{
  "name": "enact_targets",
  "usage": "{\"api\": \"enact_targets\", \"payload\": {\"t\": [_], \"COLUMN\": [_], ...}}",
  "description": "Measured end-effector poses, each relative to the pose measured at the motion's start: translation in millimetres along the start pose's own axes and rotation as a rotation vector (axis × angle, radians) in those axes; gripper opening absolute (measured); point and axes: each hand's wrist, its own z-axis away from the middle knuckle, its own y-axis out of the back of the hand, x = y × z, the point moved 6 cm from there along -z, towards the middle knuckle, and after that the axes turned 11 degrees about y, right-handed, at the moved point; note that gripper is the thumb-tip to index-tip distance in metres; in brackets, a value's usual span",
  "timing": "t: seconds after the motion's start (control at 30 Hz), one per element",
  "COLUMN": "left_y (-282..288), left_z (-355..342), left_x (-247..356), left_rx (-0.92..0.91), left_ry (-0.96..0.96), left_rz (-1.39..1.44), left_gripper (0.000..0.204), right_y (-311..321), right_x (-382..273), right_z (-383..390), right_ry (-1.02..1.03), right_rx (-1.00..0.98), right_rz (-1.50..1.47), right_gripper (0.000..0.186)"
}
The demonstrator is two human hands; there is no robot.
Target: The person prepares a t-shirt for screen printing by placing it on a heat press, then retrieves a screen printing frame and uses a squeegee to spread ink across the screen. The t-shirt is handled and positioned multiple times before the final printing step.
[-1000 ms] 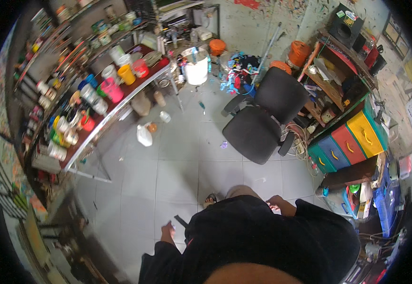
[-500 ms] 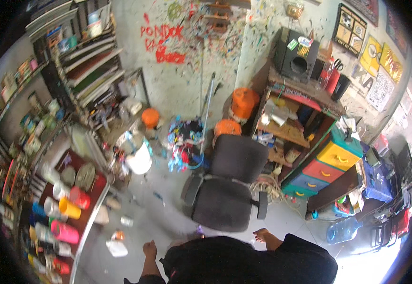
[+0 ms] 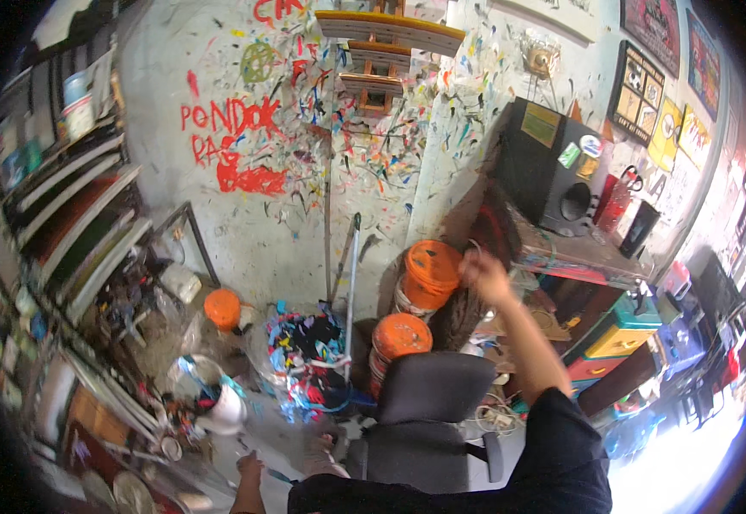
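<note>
My right arm reaches forward over the black office chair (image 3: pixel 437 390). At its end my right hand (image 3: pixel 486 276) is slightly blurred, its fingers apart and nothing visible in them. In the picture it lies between an orange-lidded bucket (image 3: pixel 431 267) and the left side of the wooden cabinet (image 3: pixel 578 254); whether it touches either I cannot tell. A second orange-lidded bucket (image 3: pixel 402 336) stands lower, behind the chair back. My left hand (image 3: pixel 250 467) hangs low over the floor, left of the chair, fingers curled with no object visible in them.
On the cabinet stands a black speaker (image 3: pixel 548 163). A pole (image 3: pixel 353 291) leans on the paint-marked wall beside a heap of colourful rags (image 3: pixel 308 343). Left are a white bucket (image 3: pixel 223 411), a small orange container (image 3: pixel 222 309) and stacked boards (image 3: pixel 81 231). Coloured drawers (image 3: pixel 617 338) stand right.
My right hand has risen and stretched forward, from beside the chair's armrest to near the buckets and cabinet. The view has tilted up toward the wall and moved closer. My left hand stays low.
</note>
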Motion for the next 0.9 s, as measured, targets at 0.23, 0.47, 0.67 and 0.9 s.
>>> {"api": "enact_targets", "payload": {"t": [0.23,0.47,0.67,0.9], "left_y": [-111.0,-183.8,-225.1,-249.2], "left_z": [-129.4,-121.0,-131.7,-119.3], "left_x": [201.8,260.0,279.6,271.4], "left_rx": [-0.110,-0.166,-0.187,-0.301], "left_ry": [-0.469,-0.220,-0.153,-0.098], "left_rz": [-0.580,-0.544,-0.723,-0.926], "left_gripper": [0.043,0.027,0.033,0.041], "right_y": [17.8,5.0,9.4,-4.9], "right_x": [-153.0,-154.5,-171.6,-276.1], "right_z": [-339.8,-484.8,-497.6,-412.2], "right_ry": [0.316,0.115,0.551,0.825], "right_rx": [0.285,0.196,0.307,0.326], "right_rz": [0.584,0.297,0.590,0.670], "right_gripper": [0.064,0.050,0.027,0.022]}}
